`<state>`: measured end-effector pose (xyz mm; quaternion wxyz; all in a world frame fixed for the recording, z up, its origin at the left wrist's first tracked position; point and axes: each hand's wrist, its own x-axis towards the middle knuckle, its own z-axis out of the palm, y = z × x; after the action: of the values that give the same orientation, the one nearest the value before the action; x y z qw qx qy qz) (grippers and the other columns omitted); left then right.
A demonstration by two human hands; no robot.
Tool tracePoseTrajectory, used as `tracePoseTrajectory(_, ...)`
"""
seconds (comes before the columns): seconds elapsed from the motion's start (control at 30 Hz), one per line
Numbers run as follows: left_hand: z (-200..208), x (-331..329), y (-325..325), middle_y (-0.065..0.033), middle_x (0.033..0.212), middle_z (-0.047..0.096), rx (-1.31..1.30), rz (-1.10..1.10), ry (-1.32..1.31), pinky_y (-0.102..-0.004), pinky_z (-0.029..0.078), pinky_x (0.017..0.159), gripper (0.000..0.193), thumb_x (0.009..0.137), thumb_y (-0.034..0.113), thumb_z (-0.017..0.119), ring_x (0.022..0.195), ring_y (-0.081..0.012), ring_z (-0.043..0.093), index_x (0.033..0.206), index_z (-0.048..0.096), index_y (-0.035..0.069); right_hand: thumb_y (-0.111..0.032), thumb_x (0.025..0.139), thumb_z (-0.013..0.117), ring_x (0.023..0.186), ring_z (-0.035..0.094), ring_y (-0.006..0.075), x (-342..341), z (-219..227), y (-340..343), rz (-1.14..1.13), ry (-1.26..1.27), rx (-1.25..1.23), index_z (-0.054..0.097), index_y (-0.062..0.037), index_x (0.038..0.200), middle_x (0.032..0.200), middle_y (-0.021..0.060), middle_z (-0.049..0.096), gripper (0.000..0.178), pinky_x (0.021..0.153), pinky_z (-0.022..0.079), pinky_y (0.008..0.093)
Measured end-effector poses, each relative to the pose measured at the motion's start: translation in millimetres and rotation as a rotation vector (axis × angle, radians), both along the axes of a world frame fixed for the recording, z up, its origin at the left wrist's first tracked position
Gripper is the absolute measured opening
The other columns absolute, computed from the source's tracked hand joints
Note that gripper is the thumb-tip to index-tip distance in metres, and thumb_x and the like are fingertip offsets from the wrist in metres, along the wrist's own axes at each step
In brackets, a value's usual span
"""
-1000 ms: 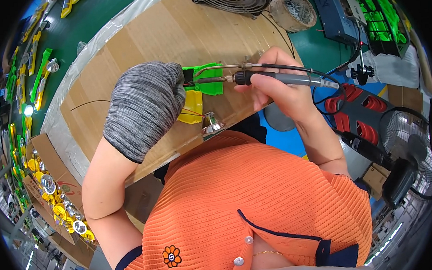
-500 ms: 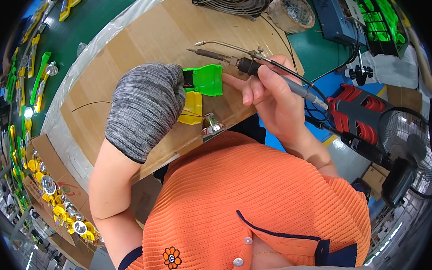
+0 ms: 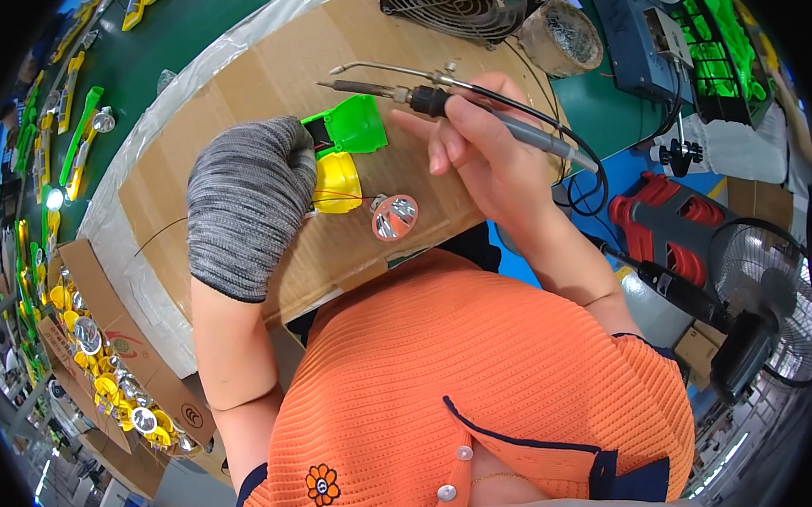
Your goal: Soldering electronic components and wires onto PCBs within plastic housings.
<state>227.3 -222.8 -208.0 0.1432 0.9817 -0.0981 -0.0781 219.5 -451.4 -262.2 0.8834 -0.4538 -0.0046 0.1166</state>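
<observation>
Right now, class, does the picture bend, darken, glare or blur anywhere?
Head view: fisheye distortion bows the cardboard sheet; head view: the corners fall to black; head view: a bright white spot glares at far left, and the reflector shows highlights; head view: the soldering iron stands out clearly, without marked blur.

Green casing (image 3: pixel 361 127), 1 end hidden

Room to pass lies over the flat brown cardboard sheet (image 3: pixel 241 83) beyond the grey-gloved left hand (image 3: pixel 251 202). The grey-handled soldering iron (image 3: pixel 429 101) bars the way beyond the bright green plastic housing (image 3: pixel 357 126); a ringed black metal fan guard (image 3: pixel 453 3) blocks the far edge.
</observation>
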Motion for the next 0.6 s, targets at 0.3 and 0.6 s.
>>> tracePoseTrajectory(0.3, 40, -59, 10, -0.0132, 0.071, 0.062, -0.006, 0.092, -0.209, -0.037, 0.049, 0.063, 0.013, 0.085, 0.015, 0.074, 0.067, -0.0277, 0.063, 0.088, 0.069, 0.004, -0.006, 0.095, 0.052, 0.055, 0.054, 0.0153, -24, 7, -20, -0.059, 0.0, -0.082, 0.043, -0.0082, 0.098, 0.063, 0.0022, 0.048, 0.01, 0.106, 0.041, 0.0612)
tracePoseTrajectory(0.6, 6, -78, 72, -0.0132, 0.106, 0.068, -0.074, 0.192, -0.469, -0.0356, 0.052, 0.082, 0.021, 0.09, 0.007, 0.065, 0.095, -0.0259, 0.066, 0.111, 0.071, 0.007, -0.005, 0.092, 0.058, 0.055, 0.051, 0.0144, -42, 5, -6, 0.06, -0.058, -0.132, 0.045, -0.0035, 0.103, 0.071, 0.0067, 0.052, 0.017, 0.048, 0.049, 0.0325)
